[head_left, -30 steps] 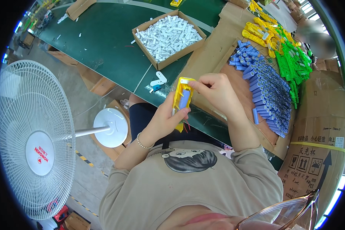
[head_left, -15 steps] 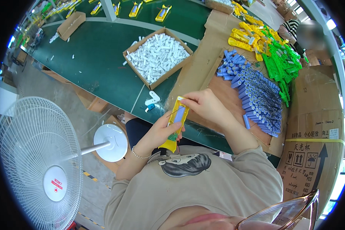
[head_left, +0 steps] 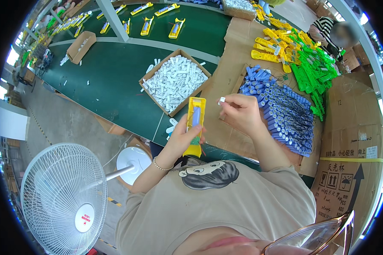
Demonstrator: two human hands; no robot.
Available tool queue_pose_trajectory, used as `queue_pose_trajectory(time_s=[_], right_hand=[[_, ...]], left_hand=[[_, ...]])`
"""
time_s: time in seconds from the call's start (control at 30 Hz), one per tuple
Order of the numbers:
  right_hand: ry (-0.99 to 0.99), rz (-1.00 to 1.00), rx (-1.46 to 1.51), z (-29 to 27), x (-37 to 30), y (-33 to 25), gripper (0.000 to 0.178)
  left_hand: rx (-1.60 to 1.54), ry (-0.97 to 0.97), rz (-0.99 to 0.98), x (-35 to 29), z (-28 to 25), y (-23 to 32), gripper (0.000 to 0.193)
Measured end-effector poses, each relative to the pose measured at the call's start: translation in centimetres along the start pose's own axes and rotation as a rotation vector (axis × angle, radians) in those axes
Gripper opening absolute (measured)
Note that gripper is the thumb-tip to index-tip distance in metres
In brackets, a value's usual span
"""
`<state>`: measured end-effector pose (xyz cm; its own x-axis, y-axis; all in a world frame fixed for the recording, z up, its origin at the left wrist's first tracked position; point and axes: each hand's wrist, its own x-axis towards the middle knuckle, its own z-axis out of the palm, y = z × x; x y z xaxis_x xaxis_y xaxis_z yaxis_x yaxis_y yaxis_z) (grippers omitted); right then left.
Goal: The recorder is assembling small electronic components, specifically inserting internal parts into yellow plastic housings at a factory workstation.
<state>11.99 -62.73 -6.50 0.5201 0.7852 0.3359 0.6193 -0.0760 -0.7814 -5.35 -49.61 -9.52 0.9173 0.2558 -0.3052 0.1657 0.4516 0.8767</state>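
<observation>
My left hand (head_left: pixel 179 140) is closed round a yellow plastic housing (head_left: pixel 192 150), held upright in front of my shirt. Inside it lie a violet battery cell (head_left: pixel 196 115) and, lower down, a green circuit board (head_left: pixel 195 140); my thumb lies across the housing. To its right, over the cardboard, my right hand (head_left: pixel 245 114) pinches a small white piece (head_left: pixel 221 100) between thumb and fingertips, apart from the housing. Beyond the housing stands a carton (head_left: pixel 172 114) heaped with small white plastic parts (head_left: pixel 174 78).
Many violet cells with dark wires (head_left: pixel 281 110) lie at right, with yellow (head_left: pixel 266 55) and green housings (head_left: pixel 310 70) behind them. Filled yellow housings (head_left: pixel 147 26) stand along the far green bench. A white fan (head_left: pixel 64 195) is at left, a tall carton (head_left: pixel 347 119) at right.
My right hand has left the housing's top end and moved right, now with the small white piece in its fingers. The left hand still holds the housing. The whole view has shifted slightly.
</observation>
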Motion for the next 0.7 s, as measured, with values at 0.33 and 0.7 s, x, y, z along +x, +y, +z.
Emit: queue_pose_trajectory(time_s=[0.33,0.7], right_hand=[[0.048,-0.337,-0.204,2.3,-0.1,-0.1,0.019],[-0.360,0.426,0.301,0.7,-0.4,1.1,0.022]], left_hand=[[0.010,0.240,0.254,3.3,1.5,1.6,0.040],[0.107,0.106,0.180,3.6,1.0,1.4,0.041]])
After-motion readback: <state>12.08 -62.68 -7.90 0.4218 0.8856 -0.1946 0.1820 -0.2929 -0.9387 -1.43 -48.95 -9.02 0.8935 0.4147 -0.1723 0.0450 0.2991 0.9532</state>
